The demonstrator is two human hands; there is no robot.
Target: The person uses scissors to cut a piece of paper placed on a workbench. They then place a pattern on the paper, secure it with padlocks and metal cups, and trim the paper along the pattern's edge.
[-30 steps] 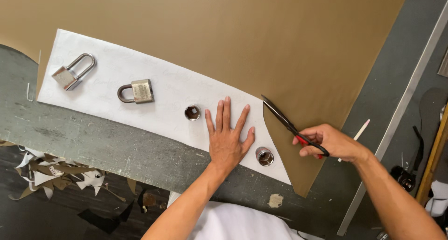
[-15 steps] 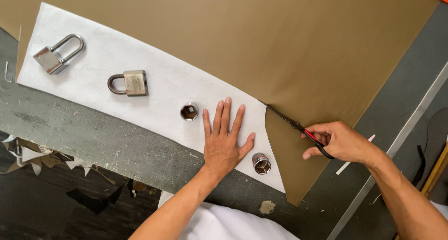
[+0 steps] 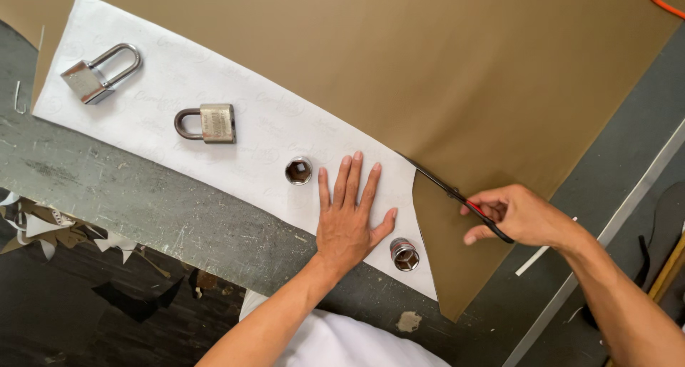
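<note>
My left hand (image 3: 349, 213) lies flat, fingers spread, on a white curved paper pattern (image 3: 214, 89) that rests on a large tan sheet (image 3: 442, 74). My right hand (image 3: 517, 213) grips black scissors with red inner handles (image 3: 453, 194); their blades sit at the pattern's right edge, where the tan sheet is cut. Two metal sockets weigh the pattern down: one (image 3: 298, 171) just left of my fingers, the other (image 3: 404, 254) beside my thumb. Two padlocks lie further left, a brass-faced one (image 3: 207, 123) and a silver one (image 3: 96, 74).
The worn grey-green table (image 3: 128, 203) shows below the pattern. Paper and dark scraps (image 3: 64, 235) litter the floor at lower left. A metal strip (image 3: 614, 231) runs diagonally at right, and an orange cable (image 3: 660, 0) crosses the top right corner.
The scissors have advanced up along the pattern's right edge, lengthening the cut in the tan sheet. My left hand stays flat on the pattern.
</note>
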